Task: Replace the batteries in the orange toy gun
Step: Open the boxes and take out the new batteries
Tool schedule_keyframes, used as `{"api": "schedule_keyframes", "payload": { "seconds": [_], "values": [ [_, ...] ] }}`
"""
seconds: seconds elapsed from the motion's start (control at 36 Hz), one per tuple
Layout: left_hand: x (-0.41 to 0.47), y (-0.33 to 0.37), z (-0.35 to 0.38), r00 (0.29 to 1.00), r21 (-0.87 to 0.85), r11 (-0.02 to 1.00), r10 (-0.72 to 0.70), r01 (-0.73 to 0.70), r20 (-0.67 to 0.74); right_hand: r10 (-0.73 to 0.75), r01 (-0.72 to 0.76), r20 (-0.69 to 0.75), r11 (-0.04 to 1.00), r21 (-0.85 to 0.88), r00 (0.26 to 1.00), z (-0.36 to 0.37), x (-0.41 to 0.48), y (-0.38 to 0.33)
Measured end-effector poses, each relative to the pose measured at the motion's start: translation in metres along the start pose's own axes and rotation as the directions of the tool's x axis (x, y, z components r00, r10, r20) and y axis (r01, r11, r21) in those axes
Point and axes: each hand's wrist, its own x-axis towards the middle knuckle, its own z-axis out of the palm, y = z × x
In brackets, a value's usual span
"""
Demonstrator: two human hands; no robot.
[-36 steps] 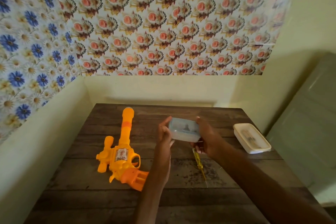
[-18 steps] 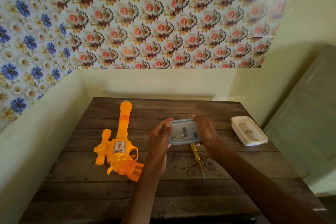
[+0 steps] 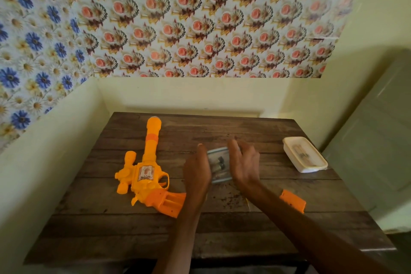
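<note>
The orange toy gun (image 3: 144, 173) lies on its side on the left of the wooden table (image 3: 222, 233), barrel pointing away and its grip open toward me. Its orange battery cover (image 3: 292, 201) lies apart on the table, to the right of my right forearm. My left hand (image 3: 196, 170) and my right hand (image 3: 244, 162) hold a small clear plastic box (image 3: 219, 165) between them, low over the table's middle. Batteries show inside the box. Motion blur hides whether the box touches the table.
A white lidded container (image 3: 304, 157) stands at the table's right edge. Walls close in on the table at the left and the back. A grey door (image 3: 378, 140) stands to the right. Dark crumbs speckle the wood under my hands.
Both hands have brought the clear box down and toward me. The view has tilted down, so the orange battery cover now shows and my right arm now covers the yellow screwdriver.
</note>
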Motion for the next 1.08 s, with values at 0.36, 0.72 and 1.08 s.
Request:
{"api": "schedule_keyframes", "payload": {
  "seconds": [0.36,0.72,1.08],
  "values": [
    [0.006,-0.002,-0.004,1.000,0.048,0.999,-0.021,0.021,-0.001,0.273,-0.271,0.227,0.962,-0.043,0.935,-0.031,-0.003,0.009],
    [0.010,-0.005,0.004,0.990,-0.152,0.988,0.012,0.009,0.137,0.541,-0.541,0.042,0.829,0.140,0.840,-0.041,0.069,0.049],
    [0.018,-0.008,0.013,0.978,-0.230,0.973,0.031,0.018,0.205,0.603,-0.603,0.005,0.798,0.001,0.798,-0.007,0.143,0.089]
  ]
}}
